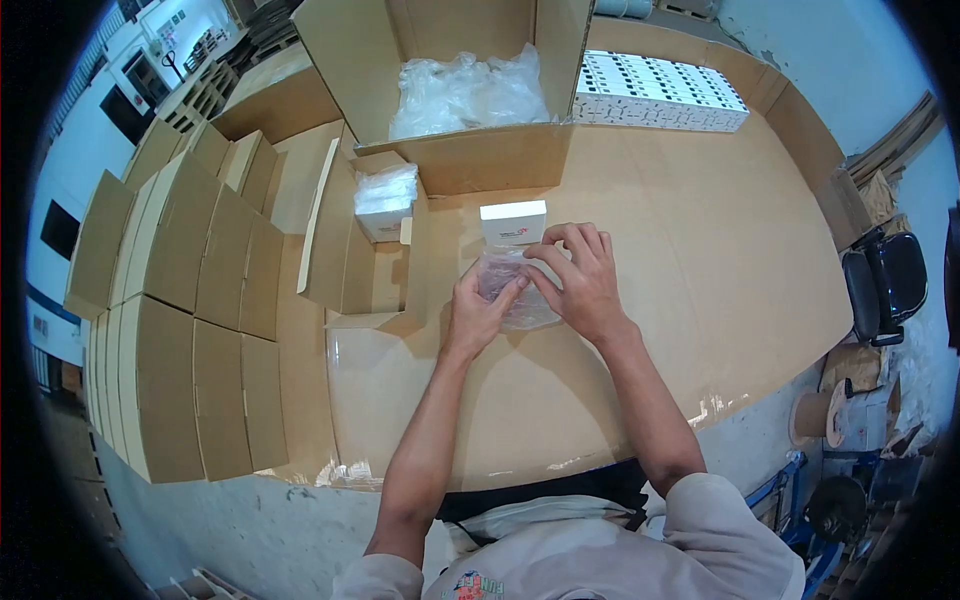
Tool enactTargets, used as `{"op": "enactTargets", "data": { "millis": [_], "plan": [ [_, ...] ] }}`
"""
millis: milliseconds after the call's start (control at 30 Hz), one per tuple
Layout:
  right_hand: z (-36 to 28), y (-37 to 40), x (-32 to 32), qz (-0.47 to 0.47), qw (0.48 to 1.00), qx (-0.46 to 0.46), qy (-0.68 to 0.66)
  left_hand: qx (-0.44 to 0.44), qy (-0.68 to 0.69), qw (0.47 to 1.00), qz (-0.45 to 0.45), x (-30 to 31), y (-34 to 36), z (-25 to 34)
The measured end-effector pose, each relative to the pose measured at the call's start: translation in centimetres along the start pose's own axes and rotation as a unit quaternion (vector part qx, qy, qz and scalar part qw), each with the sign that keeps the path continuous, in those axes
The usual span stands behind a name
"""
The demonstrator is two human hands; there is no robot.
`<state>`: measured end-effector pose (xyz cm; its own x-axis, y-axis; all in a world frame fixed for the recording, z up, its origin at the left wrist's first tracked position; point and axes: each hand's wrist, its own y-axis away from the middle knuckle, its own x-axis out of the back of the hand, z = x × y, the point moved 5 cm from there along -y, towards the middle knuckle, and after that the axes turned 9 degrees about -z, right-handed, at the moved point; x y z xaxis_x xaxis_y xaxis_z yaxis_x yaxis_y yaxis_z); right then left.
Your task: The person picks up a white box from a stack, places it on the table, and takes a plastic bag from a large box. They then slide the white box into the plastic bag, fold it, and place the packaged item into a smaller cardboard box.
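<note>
While L fingers (513,290) grip clr bag (530,314), R fingers (572,240) pinch it nr wht box (512,222).

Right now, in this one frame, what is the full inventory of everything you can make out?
Crinkled plastic wrapping: 1, clear, between both hands
Small printed rectangular box: 1, white, beyond the hands
Small open cardboard carton: 1, brown, left of the hands
Plastic-wrapped boxes: count unclear, white, inside that carton
Large open cardboard carton: 1, brown, far side
Loose plastic: uncountable, clear, inside the large carton
Block of patterned boxes: many, white and black, far right
Stacked cardboard boxes: many, brown, left
Cardboard-covered work surface: 1, brown, centre
Padded chair: 1, black, right
Other background clutter: too small to tell
Sleeves: 2, pale, bottom
Left hand: 1, bare, centre
Right hand: 1, bare, centre
</note>
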<state>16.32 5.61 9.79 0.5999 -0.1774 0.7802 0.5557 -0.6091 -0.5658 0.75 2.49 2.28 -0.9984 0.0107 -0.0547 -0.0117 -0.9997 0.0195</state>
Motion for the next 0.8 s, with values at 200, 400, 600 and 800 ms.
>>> {"op": "enactTargets", "data": {
  "millis": [200,400,600,800],
  "plan": [
    [-0.1,-1.1,0.5,-0.013,0.999,0.002,-0.041,-0.066,-0.027,0.997,0.004,-0.2,0.1,1.3],
    [-0.6,-2.2,1.4,-0.094,0.994,0.006,-0.049,0.021,-0.049,0.998,-0.036,0.3,-0.4,-0.6],
    [-0.5,-3.1,1.1,-0.212,0.973,-0.001,-0.088,0.001,-0.066,0.997,-0.035,0.2,-0.5,-0.5],
    [-1.4,-4.5,1.5,-0.271,0.953,-0.011,-0.133,0.028,-0.085,0.995,-0.041,0.2,-0.1,0.0]
  ]
}}
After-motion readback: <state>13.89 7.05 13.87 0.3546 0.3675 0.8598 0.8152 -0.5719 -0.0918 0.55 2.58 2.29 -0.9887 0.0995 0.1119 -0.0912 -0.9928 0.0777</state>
